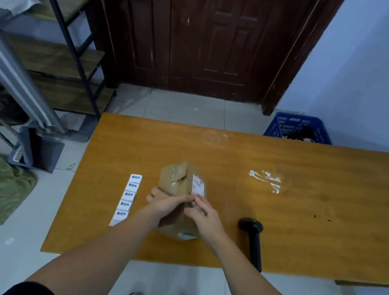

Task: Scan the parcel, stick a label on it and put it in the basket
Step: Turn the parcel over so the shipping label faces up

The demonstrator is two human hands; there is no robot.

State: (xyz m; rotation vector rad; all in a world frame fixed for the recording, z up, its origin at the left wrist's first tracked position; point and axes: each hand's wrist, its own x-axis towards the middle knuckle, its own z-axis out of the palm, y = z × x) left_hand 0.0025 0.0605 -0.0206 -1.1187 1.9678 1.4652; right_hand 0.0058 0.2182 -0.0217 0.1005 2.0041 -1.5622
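A person's left hand [165,203] and right hand [204,215] rest on a brown, tape-wrapped cardboard parcel [180,191] standing on the orange wooden table [305,219], fingers meeting at its top edge; whether either grip is pinching a label cannot be told. The parcel sits between a strip of white printed labels [127,199] and a black handheld scanner [252,238]. It looks light and stiff, its taped skin likely slick, so opposite side faces seem the surest hold before the blue plastic basket [298,128] beyond the table.
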